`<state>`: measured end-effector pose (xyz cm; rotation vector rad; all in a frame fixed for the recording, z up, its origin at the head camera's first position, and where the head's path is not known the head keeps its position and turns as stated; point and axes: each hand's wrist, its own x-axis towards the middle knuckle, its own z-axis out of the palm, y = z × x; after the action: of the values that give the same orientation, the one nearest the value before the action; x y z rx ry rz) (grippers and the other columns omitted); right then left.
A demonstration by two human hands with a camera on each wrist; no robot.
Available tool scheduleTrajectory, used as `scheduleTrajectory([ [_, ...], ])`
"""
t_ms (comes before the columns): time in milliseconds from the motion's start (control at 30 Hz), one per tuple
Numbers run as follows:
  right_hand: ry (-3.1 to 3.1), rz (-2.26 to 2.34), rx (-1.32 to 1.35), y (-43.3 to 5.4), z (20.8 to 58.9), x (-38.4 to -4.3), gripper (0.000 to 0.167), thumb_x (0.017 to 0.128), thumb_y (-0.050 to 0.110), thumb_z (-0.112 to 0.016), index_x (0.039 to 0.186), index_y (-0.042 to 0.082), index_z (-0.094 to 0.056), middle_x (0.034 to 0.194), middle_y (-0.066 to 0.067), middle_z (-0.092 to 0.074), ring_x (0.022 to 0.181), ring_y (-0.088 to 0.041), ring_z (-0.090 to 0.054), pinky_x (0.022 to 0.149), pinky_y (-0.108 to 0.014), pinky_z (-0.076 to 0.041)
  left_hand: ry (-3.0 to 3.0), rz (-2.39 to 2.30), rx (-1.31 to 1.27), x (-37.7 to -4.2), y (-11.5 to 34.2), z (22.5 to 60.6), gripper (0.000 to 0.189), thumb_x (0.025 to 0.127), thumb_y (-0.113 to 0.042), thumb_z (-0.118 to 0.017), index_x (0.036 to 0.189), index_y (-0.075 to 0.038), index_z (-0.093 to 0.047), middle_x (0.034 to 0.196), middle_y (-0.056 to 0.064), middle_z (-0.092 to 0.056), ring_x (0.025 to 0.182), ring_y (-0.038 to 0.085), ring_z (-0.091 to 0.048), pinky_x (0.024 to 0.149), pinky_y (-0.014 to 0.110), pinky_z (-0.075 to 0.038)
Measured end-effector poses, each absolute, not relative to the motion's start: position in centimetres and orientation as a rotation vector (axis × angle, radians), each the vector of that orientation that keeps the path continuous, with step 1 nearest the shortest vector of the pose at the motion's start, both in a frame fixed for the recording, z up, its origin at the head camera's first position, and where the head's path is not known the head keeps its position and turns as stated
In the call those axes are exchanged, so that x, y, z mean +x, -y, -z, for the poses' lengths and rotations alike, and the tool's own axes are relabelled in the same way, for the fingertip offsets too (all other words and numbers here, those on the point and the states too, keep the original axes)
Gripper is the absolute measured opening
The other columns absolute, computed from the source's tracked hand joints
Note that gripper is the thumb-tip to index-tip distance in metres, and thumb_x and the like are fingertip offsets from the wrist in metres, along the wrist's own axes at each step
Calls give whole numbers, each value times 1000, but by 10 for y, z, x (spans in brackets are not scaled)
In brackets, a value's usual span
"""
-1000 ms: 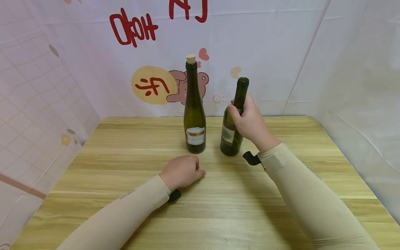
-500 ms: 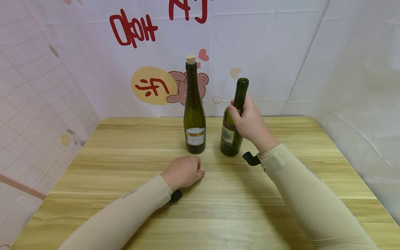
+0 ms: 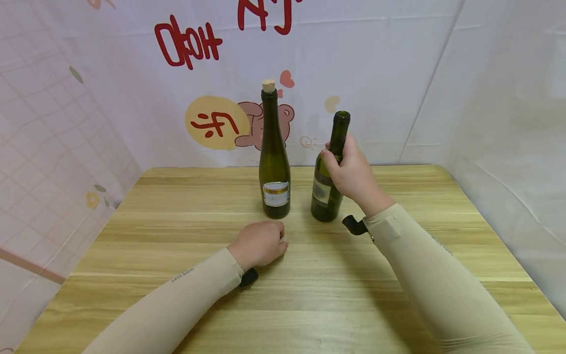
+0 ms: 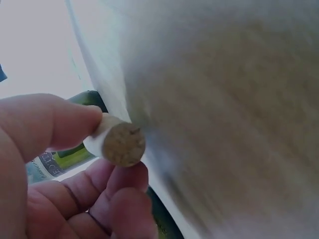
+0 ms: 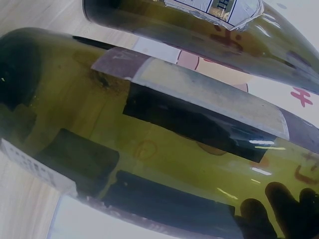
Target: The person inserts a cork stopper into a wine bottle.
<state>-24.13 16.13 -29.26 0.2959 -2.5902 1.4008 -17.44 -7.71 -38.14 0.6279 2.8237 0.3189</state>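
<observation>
Well short of the far edge of the surface (image 3: 336, 300), the left hand (image 3: 258, 243) pinches what looks like a cork (image 4: 122, 143), and farther back, nearer that edge, the right hand (image 3: 355, 173) grips a shorter green bottle (image 3: 325, 200) round its neck, near a taller corked bottle (image 3: 274, 164).

The corked bottle (image 3: 274, 162) is green, with tan cork (image 3: 268, 86) atop, second green bottle (image 3: 322, 191) rightward, striped yellow-brown table (image 3: 309, 305) beneath, red-lettered white backdrop (image 3: 376, 73) behind.

I face a white backdrop (image 3: 376, 64) printed with a pink bear (image 3: 256, 130), a yellow oval (image 3: 216, 123) and red lettering (image 3: 189, 42). Before me spreads a pale wood-grained surface (image 3: 177, 206).
</observation>
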Motion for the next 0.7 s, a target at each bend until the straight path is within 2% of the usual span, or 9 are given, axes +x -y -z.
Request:
scheduleTrajectory([
  [233,2589,-1395,294,-161,294,-242,46,108,36,-53,138,3,-44,128,-19,-62,119,-36,-63,103,-65,-50,-2831,-346,624,-175,78,380,20,101,-35,-67,97,-15,-67,86,-3,-68,76,15,-62,71,37,-53],
  [533,2573,-1403,313,-161,294,-242,45,108,36,-53,138,3,-44,127,-19,-62,117,-36,-63,102,-65,-51,-2868,-376,678,-177,77,377,19,100,-32,-66,104,-13,-69,97,-1,-71,81,16,-63,74,37,-54],
  [700,2575,-1403,314,-161,293,-241,46,108,36,-53,138,2,-44,128,-20,-63,118,-36,-63,102,-65,-51,-2878,-387,684,-177,76,375,19,100,-32,-66,104,-13,-68,97,-1,-71,78,15,-62,71,36,-53],
])
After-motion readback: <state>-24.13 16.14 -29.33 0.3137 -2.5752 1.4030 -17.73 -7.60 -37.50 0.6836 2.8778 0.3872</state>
